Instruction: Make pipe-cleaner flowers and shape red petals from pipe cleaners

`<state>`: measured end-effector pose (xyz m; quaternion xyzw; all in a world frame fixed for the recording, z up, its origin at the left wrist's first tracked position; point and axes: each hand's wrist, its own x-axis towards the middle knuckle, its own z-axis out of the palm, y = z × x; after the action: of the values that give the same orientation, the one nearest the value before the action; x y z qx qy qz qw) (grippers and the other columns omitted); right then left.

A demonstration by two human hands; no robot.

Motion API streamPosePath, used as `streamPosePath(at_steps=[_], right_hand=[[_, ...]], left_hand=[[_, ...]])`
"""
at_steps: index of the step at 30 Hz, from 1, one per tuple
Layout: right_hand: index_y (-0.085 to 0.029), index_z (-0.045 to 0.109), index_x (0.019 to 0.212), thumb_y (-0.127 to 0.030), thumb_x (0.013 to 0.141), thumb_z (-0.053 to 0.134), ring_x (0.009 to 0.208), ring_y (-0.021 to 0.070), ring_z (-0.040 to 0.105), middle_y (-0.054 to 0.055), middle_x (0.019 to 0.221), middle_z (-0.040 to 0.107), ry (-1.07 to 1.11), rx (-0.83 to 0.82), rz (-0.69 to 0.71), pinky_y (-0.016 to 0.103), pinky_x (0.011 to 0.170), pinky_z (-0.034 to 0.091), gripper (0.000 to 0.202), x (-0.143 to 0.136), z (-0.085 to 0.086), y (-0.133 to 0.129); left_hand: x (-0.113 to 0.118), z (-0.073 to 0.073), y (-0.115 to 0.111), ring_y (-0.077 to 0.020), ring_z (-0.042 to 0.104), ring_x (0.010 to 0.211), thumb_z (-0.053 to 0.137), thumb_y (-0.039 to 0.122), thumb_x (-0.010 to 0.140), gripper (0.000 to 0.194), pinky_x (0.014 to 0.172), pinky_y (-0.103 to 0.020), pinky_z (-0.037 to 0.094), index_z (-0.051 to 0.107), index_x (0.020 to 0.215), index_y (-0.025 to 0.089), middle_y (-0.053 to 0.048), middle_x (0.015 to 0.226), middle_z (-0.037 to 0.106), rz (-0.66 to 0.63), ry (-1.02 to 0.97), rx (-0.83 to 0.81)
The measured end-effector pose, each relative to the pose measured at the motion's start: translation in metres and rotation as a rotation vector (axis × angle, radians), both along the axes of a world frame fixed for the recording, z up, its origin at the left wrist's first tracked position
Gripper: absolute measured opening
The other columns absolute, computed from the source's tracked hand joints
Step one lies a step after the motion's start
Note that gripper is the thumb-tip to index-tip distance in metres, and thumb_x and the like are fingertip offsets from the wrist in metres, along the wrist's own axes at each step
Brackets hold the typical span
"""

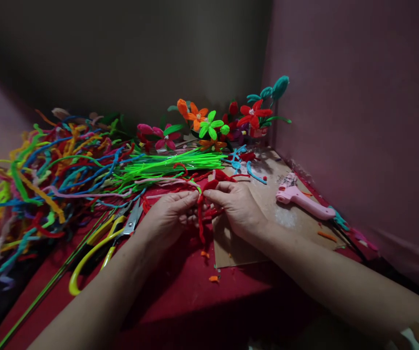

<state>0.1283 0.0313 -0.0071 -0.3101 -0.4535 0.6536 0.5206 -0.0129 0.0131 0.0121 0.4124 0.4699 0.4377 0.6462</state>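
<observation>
Both hands meet near the middle of the view over the red table. My left hand (175, 209) is closed, its thumb and forefinger pinched at the red pipe cleaner (200, 221), whose free end hangs down between the hands. Opposite it, my right hand (236, 201) pinches the upper, looped part of the same red pipe cleaner. A small bit of light green shows at the left fingertips. Just left of my left wrist lie yellow-handled scissors (132, 219). Behind the hands is a bundle of bright green pipe cleaners (173, 163).
A tangled heap of coloured pipe cleaners (49, 170) fills the left side. Pipe-cleaner flowers, one of them red (255, 114), stand at the back. A pink glue gun (304, 201) rests on a cardboard sheet (246, 250) at right. Orange scraps (214, 279) lie in front.
</observation>
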Motion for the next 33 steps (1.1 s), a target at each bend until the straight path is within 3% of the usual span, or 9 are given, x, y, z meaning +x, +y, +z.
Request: streamPosePath(at_steps=[4,7,10,15,18,21,24,28,33], right_hand=[[-0.014,0.061,0.065,-0.023,0.066,0.061,0.056,0.0106,0.050,0.000,0.060,0.058,-0.030,0.004,-0.007,0.026,0.057,0.041,0.009,0.001,0.001,-0.001],[-0.015,0.059,0.058,-0.024,0.064,0.063,0.055,0.0109,0.049,-0.002,0.054,0.054,-0.065,0.011,-0.038,0.024,0.053,0.039,0.011,0.001,0.002,-0.001],[-0.016,0.056,0.054,-0.024,0.063,0.063,0.055,0.0111,0.048,-0.003,0.050,0.050,-0.086,0.007,-0.058,0.023,0.051,0.037,0.014,0.001,0.003,-0.001],[-0.017,0.054,0.052,-0.023,0.063,0.062,0.055,0.0104,0.046,-0.002,0.050,0.048,-0.077,-0.005,-0.084,0.023,0.050,0.036,0.015,0.000,0.003,-0.004],[-0.017,0.050,0.050,-0.022,0.064,0.062,0.052,0.0088,0.043,-0.003,0.049,0.046,-0.052,-0.014,-0.093,0.022,0.048,0.034,0.019,0.000,0.003,-0.005],[-0.016,0.046,0.048,-0.019,0.064,0.062,0.046,0.0056,0.037,-0.005,0.047,0.042,-0.020,-0.029,-0.097,0.020,0.044,0.031,0.023,0.001,0.005,-0.004],[-0.016,0.044,0.048,-0.016,0.064,0.061,0.042,0.0042,0.037,-0.007,0.045,0.042,0.044,-0.051,-0.087,0.019,0.042,0.032,0.024,0.002,0.007,-0.002],[-0.017,0.047,0.053,-0.019,0.068,0.060,0.038,0.0077,0.047,-0.005,0.046,0.050,0.120,-0.094,0.026,0.022,0.040,0.038,0.020,0.003,0.007,-0.002],[-0.017,0.047,0.056,-0.021,0.069,0.060,0.039,0.0091,0.050,-0.003,0.046,0.052,0.165,-0.059,0.122,0.022,0.041,0.040,0.019,0.004,0.007,-0.001]], left_hand=[[-0.001,0.000,0.000,-0.0038,0.045,0.047,0.069,0.026,0.068,0.018,0.044,-0.016,0.033,0.063,0.071,0.010,-0.001,0.062,0.058,-0.026,0.019,0.011],[0.000,0.004,-0.002,-0.0048,0.043,0.046,0.068,0.029,0.068,0.019,0.046,-0.018,0.033,0.060,0.066,0.012,0.002,0.057,0.054,-0.023,0.187,0.083],[0.003,0.006,-0.007,-0.0072,0.042,0.046,0.060,0.034,0.072,0.021,0.048,-0.020,0.034,0.058,0.067,0.014,0.003,0.053,0.051,-0.018,0.527,0.233],[0.009,-0.008,-0.014,-0.0140,0.052,0.063,0.048,0.030,0.079,0.018,0.058,-0.024,0.038,0.060,0.080,0.016,-0.004,0.071,0.059,0.156,1.235,0.745],[0.012,-0.012,-0.015,-0.0163,0.054,0.067,0.044,0.029,0.082,0.021,0.059,-0.026,0.037,0.059,0.079,0.015,-0.007,0.074,0.059,0.192,1.411,0.860],[0.011,-0.006,-0.015,-0.0148,0.054,0.066,0.052,0.032,0.079,0.018,0.061,-0.025,0.040,0.058,0.082,0.015,-0.005,0.075,0.060,0.155,1.147,0.737],[0.008,0.004,-0.013,-0.0123,0.055,0.061,0.060,0.034,0.074,0.022,0.059,-0.024,0.044,0.059,0.087,0.015,-0.003,0.074,0.062,-0.013,0.657,0.420],[0.002,0.007,-0.007,-0.0129,0.057,0.053,0.054,0.034,0.079,0.024,0.047,-0.024,0.046,0.064,0.083,0.013,-0.005,0.069,0.063,-0.157,0.149,0.089],[-0.001,0.002,-0.004,-0.0116,0.055,0.048,0.054,0.027,0.079,0.023,0.038,-0.021,0.046,0.066,0.082,0.008,-0.007,0.067,0.062,-0.191,-0.111,-0.082]])
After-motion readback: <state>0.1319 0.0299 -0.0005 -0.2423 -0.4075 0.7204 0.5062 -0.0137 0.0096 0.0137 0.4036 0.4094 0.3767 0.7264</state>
